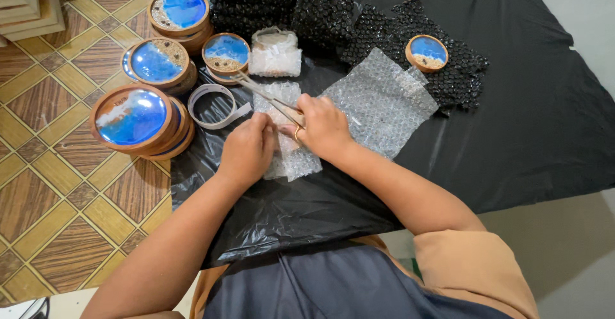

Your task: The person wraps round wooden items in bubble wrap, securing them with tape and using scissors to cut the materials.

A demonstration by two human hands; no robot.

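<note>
My left hand (246, 151) presses down on a strip of clear bubble wrap (288, 159) lying on the black plastic sheet (525, 120). My right hand (323, 125) grips a pair of metal scissors (266, 95), blades pointing up-left over the same strip. A larger piece of clear bubble wrap (384, 101) lies just right of my right hand. A roll of clear tape (214, 106) sits left of the scissors' blades.
Stacks of round wooden coasters with blue resin tops (134, 119) stand at the left, another stack (179, 11) behind. One wrapped coaster (275, 53) sits near black bubble wrap (282, 2). A single coaster (426, 52) rests on black wrap at right. Patterned floor (57, 165) lies left.
</note>
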